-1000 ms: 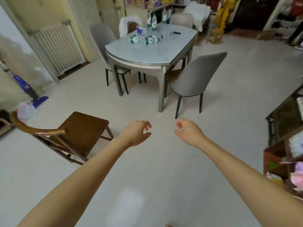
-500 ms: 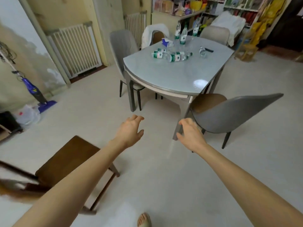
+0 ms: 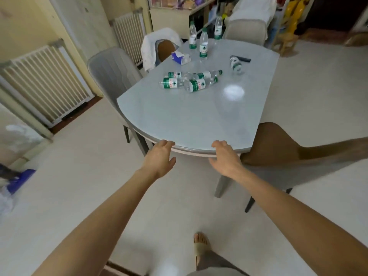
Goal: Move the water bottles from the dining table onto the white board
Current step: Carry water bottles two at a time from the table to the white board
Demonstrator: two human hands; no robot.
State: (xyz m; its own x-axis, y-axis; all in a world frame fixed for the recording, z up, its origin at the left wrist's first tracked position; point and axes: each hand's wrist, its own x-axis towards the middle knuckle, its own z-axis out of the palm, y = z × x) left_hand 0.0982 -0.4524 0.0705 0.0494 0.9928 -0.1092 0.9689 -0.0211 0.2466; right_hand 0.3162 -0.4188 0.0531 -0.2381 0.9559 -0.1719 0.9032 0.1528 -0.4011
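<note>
Several clear water bottles with green labels sit on the grey dining table [image 3: 189, 120]. A cluster of them lies on its side near the table's middle [image 3: 191, 81]. One more lies alone farther right [image 3: 235, 64]. Three stand upright at the far edge [image 3: 203, 46]. My left hand [image 3: 159, 159] and my right hand [image 3: 224, 157] hover at the table's near edge, fingers apart and holding nothing, well short of the bottles. No white board is in view.
A grey chair [image 3: 298, 158] stands at the table's near right, another grey chair [image 3: 111, 70] at its left. A blue tissue pack [image 3: 179, 57] and a dark object [image 3: 244, 59] lie on the table. White radiators [image 3: 43, 82] line the left wall. My sandalled foot [image 3: 202, 245] is below.
I have walked up to the table; it now fills the view's middle. Both hands rose from over the floor to the table's near edge and opened wider.
</note>
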